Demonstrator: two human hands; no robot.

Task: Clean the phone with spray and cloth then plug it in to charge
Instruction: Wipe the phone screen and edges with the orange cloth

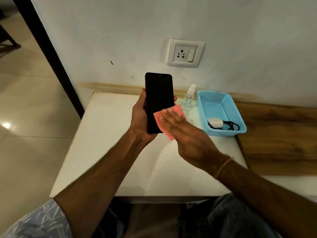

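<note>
The phone [158, 100] is up off the table, standing pretty much upright with its dark screen facing the camera. The left hand [139, 117] grips it from the left side and underneath, thumb along the left edge and fingertips peeking round the right edge. The lower right part of the screen is covered by a pink cloth [177, 109], and the right hand [181, 127] lies flat on top of that cloth, fingers straight and together, pressing it against the glass. That hand looks a bit blurred.

Just behind and to the right of the phone, a clear spray bottle [188, 98] with a white nozzle stands on the white table [111, 143], right beside a blue basket [229, 107]. Inside the basket there's a white charger [215, 122] with a black cable [230, 126] coiled next to it. Up on the wall above all this is a white socket [185, 53] with a switch.
</note>
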